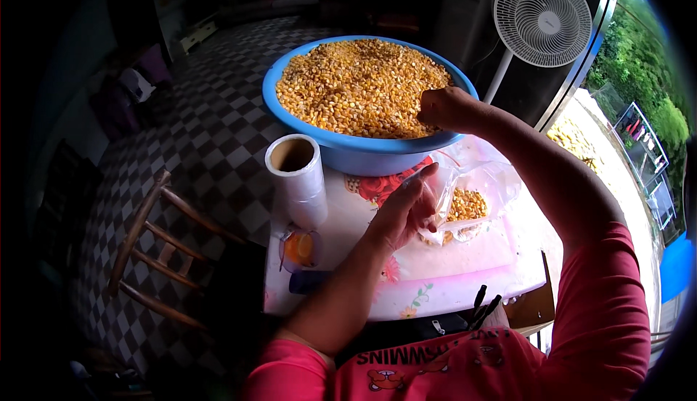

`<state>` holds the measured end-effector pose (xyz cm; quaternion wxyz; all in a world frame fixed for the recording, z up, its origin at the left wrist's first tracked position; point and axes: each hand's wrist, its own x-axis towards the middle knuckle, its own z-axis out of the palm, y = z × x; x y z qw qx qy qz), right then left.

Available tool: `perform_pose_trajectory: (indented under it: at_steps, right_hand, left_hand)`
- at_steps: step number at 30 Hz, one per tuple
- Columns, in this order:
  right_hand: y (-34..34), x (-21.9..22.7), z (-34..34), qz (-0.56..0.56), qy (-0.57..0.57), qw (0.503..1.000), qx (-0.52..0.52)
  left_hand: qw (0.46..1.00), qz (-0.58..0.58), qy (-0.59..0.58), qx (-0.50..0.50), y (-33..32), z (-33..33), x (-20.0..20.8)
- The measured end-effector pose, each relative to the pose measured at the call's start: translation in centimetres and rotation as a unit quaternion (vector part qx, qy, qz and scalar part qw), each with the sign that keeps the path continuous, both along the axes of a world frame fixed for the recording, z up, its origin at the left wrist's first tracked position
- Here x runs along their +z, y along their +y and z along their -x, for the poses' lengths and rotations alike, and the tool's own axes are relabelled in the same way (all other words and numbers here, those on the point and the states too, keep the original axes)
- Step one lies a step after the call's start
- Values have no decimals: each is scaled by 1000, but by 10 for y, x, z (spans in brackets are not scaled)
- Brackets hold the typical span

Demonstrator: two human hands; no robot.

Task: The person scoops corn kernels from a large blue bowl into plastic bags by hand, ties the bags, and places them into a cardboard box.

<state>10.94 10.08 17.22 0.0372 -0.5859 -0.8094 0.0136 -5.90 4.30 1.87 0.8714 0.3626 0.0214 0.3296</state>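
Note:
A wide blue basin [341,140] heaped with yellow corn kernels [356,85] stands at the far side of the table. My right hand [449,111] is closed in a fist at the right side of the heap, over the rim; what is inside it is hidden. Nearer to me, my left hand [406,212] grips the left side of a clear plastic bag [497,179], its thumb pointing up. The bag stands on the table with its mouth spread, and some corn kernels [466,205] lie in its bottom.
A roll of clear plastic [303,190] stands upright left of my left forearm, beside a small container with something orange [299,247]. The table [465,285] has a flowered cover. A white fan [544,20] stands at the back right, a wooden chair [156,245] at the left.

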Motion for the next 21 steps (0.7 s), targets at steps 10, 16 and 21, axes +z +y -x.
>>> perform_pose_trajectory:
  at_steps: [10, 16, 21]
  right_hand:
    - [37, -30, 64, 129, 60, 990, 3]
    - [32, -30, 41, 7, 112, 994, 3]
    - [6, -9, 19, -59, 215, 974, -34]
  left_hand:
    - [1000, 16, 20, 6, -2, -1, 1]
    - [1000, 19, 3, 4, -4, -3, 2]
    - [1000, -4, -17, -17, 2, -4, -2]
